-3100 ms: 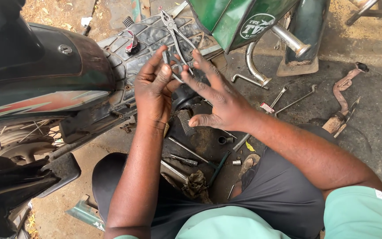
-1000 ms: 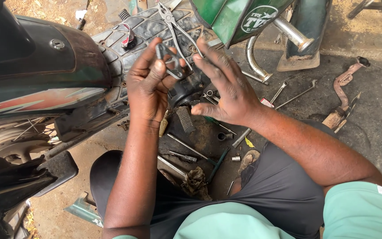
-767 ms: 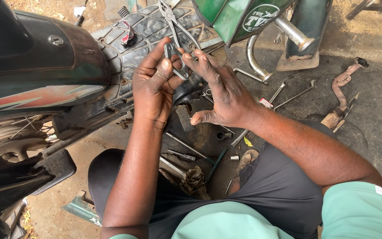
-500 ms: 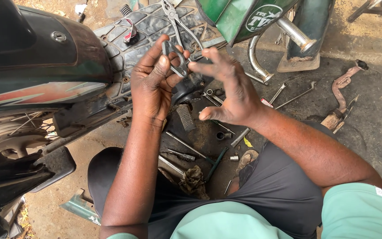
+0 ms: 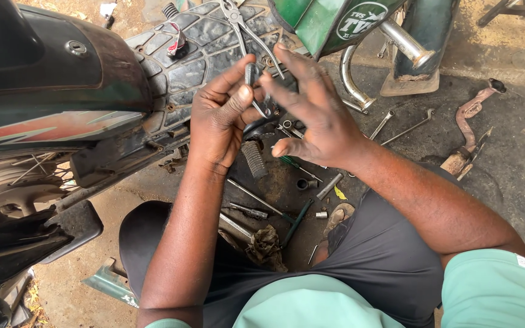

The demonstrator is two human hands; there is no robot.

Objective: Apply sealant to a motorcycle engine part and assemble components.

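Pinching the small metal part (image 5: pixel 254 76) in your left hand (image 5: pixel 220 118), steady it while your spread right hand (image 5: pixel 314 112) works from 3 o'clock.

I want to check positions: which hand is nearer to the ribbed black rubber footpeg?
Left. The left hand is just above the ribbed black rubber footpeg, almost touching; the right hand is further, up and right.

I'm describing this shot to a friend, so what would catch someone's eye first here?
Two bare hands meet at the centre: the left hand pinches a small dark metal part that the right hand touches with spread fingers. Just behind them, pliers lie on the ribbed black footboard of a motorbike. On the oily ground to the right, spanners and a bent pinkish lever lie scattered.
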